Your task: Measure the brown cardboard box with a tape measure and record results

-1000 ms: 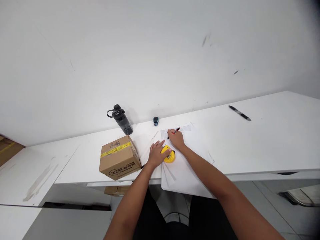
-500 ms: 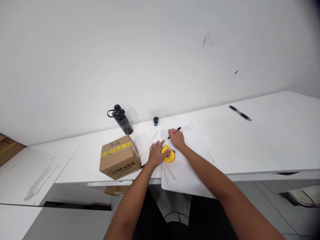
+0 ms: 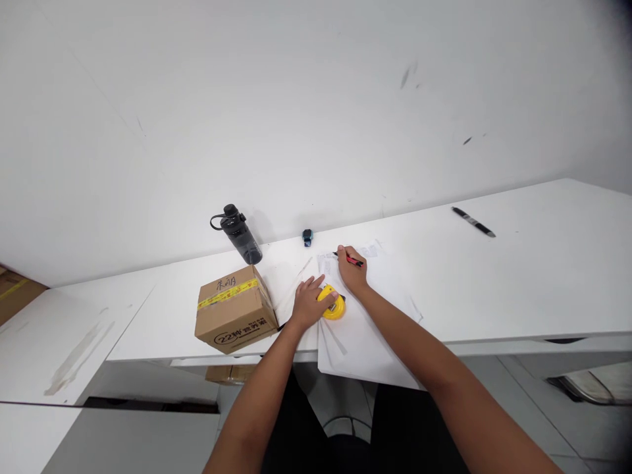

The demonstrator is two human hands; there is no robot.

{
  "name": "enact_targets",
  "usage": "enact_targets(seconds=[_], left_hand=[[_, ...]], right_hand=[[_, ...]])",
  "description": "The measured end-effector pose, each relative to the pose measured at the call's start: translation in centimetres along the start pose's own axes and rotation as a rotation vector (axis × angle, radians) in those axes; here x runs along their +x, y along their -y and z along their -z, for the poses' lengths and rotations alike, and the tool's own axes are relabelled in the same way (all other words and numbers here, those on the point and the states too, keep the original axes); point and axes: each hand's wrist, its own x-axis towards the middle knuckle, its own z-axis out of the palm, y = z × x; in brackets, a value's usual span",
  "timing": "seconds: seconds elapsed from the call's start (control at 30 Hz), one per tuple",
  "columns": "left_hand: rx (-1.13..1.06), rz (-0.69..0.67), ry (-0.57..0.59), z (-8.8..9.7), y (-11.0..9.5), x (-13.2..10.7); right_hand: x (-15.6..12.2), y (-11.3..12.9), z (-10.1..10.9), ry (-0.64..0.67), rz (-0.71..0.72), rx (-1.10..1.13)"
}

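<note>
Resting left hand (image 3: 307, 304), centre: fingers spread apart, thumb over the round yellow plastic tape measure (image 3: 334, 312); light pressure could let it slide.
White paper sheets (image 3: 355, 349), lower centre: overhanging the flat white table (image 3: 494, 289); a bump could shift them.
Right hand (image 3: 352, 268), centre: fingers clamped on a slim red-and-black pen (image 3: 352, 261); slipping paper could jog it.

Ylw tape msr (image 3: 338, 309), red/blk pen (image 3: 355, 261)

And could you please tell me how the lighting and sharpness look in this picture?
Head view: soft light, a faint shadow on the wall beside the bottle; head view: upper-right corner darkened; head view: the papers too pale to read.
</note>
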Motion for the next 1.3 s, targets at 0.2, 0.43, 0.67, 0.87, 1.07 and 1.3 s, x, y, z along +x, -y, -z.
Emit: enact_targets(seconds=[0.2,0.43,0.67,0.87,1.07,1.3], left_hand=[[-0.004,-0.001,-0.009,0.0,-0.1,0.0],[-0.031,-0.001,-0.004,0.1,-0.1,-0.2],[-0.024,-0.012,-0.031,-0.1,0.2,-0.2],[-0.050,-0.042,-0.070,-0.4,0.7,-0.2],[-0.126,-0.093,-0.380,0.2,0.6,-1.9],[-0.489,-0.182,-0.655,0.1,-2.8,-9.9]], right_hand=[[0.3,-1.4,-0.2,-0.041,0.246,-0.124],[3.0,-3.2,1.6,0.154,0.276,-0.524],[3.5,-4.0,1.5,0.290,0.317,-0.763],[2.9,-1.1,2.2,0.419,0.305,-0.468],[-2.8,3.1,7.1,0.435,0.106,0.044],[-12.6,7.2,13.2,0.887,0.120,-0.149]])
